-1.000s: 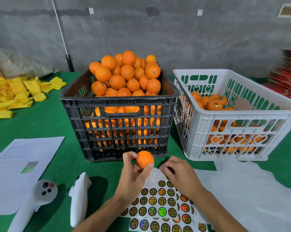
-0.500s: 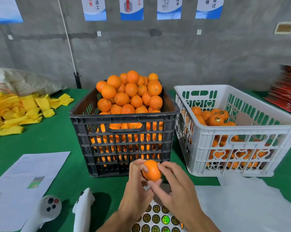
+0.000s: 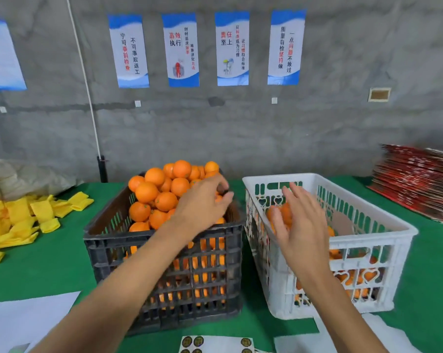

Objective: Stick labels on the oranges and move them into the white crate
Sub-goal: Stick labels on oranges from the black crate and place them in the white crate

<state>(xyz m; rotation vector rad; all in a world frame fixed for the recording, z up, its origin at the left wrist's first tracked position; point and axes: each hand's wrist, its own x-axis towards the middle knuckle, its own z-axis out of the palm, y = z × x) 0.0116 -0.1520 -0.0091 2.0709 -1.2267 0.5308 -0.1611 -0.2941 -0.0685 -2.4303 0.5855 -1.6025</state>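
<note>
From the head camera, the left hand [image 3: 202, 205] reaches over the black crate [image 3: 164, 253]. Its fingers [image 3: 225, 197] are curled down onto the heap of oranges [image 3: 164, 189] at the right side of the pile. They touch the fruit, but it is hard to tell if they hold one yet.

The right hand [image 3: 302, 225] is over the white crate [image 3: 368, 240], near its left wall. Its fingers [image 3: 291, 194] are straight and spread wide, and they hold nothing. An orange [image 3: 283, 214] shows just past the thumb and palm, inside the white crate. It is blurry, so one cannot tell if it touches the hand.

The black crate is piled high with oranges, above its rim. The white crate stands just right of it and has fewer oranges, low inside. Both crates sit on the green desk [image 3: 49, 263].

A sheet of round labels [image 3: 215, 343] lies on the desk, below both hands and well apart from the fingers.
</note>
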